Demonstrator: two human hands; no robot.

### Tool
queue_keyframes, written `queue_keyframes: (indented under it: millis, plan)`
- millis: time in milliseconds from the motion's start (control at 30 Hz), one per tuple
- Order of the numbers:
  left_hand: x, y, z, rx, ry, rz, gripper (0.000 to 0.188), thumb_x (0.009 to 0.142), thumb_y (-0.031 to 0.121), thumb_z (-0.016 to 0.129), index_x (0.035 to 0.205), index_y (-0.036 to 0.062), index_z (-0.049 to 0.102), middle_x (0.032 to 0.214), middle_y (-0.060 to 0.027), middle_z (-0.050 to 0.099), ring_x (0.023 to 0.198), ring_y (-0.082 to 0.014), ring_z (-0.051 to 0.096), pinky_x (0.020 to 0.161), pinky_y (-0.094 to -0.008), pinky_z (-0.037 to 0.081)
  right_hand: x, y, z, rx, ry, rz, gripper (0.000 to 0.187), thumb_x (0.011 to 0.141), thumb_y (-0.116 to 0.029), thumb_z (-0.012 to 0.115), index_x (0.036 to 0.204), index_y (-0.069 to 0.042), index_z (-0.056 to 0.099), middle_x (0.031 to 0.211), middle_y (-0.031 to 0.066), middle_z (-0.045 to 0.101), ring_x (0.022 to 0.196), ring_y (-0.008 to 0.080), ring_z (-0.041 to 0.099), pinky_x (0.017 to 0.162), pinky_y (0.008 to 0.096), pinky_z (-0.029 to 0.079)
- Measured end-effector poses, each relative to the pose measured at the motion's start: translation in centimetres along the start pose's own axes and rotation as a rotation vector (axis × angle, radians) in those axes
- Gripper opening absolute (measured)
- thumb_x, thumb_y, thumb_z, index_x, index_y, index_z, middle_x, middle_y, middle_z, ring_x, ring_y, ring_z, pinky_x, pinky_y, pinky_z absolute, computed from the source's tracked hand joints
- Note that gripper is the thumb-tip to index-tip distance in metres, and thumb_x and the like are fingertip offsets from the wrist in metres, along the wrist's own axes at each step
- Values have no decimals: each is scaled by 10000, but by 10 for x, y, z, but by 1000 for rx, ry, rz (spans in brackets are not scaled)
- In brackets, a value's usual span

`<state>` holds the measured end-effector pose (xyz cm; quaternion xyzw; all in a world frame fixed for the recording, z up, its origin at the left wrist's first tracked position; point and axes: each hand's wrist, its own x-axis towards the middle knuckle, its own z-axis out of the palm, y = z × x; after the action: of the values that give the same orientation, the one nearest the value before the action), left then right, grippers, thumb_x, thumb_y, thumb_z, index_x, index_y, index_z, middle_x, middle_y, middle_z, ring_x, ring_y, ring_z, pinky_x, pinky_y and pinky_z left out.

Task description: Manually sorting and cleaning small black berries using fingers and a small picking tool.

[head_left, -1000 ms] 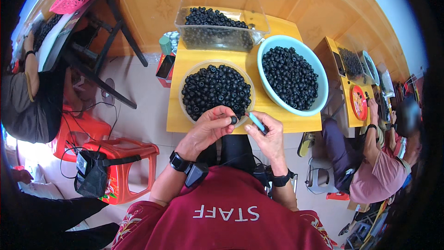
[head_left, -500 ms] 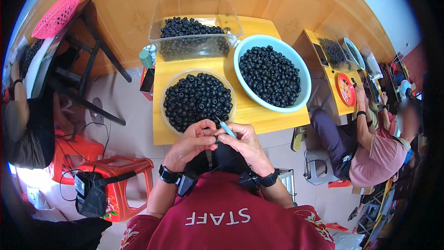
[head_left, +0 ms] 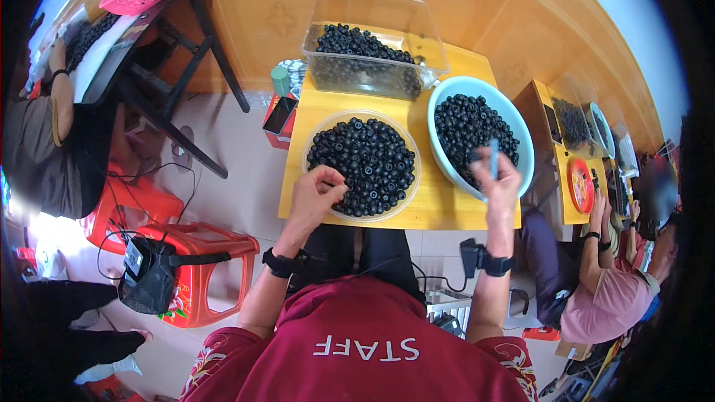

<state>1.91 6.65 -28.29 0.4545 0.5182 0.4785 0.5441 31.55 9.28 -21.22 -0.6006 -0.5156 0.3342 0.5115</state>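
My left hand [head_left: 316, 199] is pinched closed at the near-left edge of a round clear tub [head_left: 307, 150] of small black ring-shaped parts [head_left: 365, 164]. Its fingertips hide whatever may lie between them. Over the near side of a light-blue basin [head_left: 530, 150], my right hand [head_left: 500, 187] is smeared by motion. Its fingers are closed on a light-blue pen-shaped tool [head_left: 494, 156], which points upward. More of these black parts [head_left: 469, 123] fill the basin. Whether a part is also in the right fingers, I cannot tell.
A clear rectangular bin [head_left: 365, 78] with black parts stands at the back of the yellow table [head_left: 298, 212]. A phone [head_left: 280, 114] lies on a red box to the left. Red stools [head_left: 201, 283] are at the left; a person in pink [head_left: 607, 301] works at the right.
My hands were together in front of the tub and have moved apart. The left went to the tub's edge, the right swung over to the basin with the tool. The view has shifted.
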Motion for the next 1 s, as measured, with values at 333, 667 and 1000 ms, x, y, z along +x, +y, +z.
queue_keyframes:
  millis: [333, 667, 1000]
  plan:
    - [34, -8, 19, 569, 165, 407, 202, 664, 17, 677, 816, 21, 545, 761, -91, 523, 620, -207, 525, 572, -303, 439, -30, 17, 15, 83, 152, -41, 171, 782, -12, 620, 952, 14, 629, 767, 9, 591, 674, 61, 532, 627, 190, 427]
    - [36, -3, 19, 202, 19, 304, 151, 746, 6, 630, 878, 25, 560, 815, -79, 593, 691, -178, 601, 632, -278, 480, -63, 42, 29, 45, 21, 55, 129, 796, -49, 623, 907, 12, 644, 706, -8, 580, 645, 57, 512, 606, 196, 420]
    - [0, 17, 25, -731, -384, -130, 146, 836, 22, 570, 981, 34, 555, 937, -104, 620, 819, -160, 624, 729, -260, 520, -86, 14, 67, -7, -203, -166, 179, 814, -78, 581, 956, 23, 622, 816, 127, 623, 656, 184, 575, 587, 258, 434]
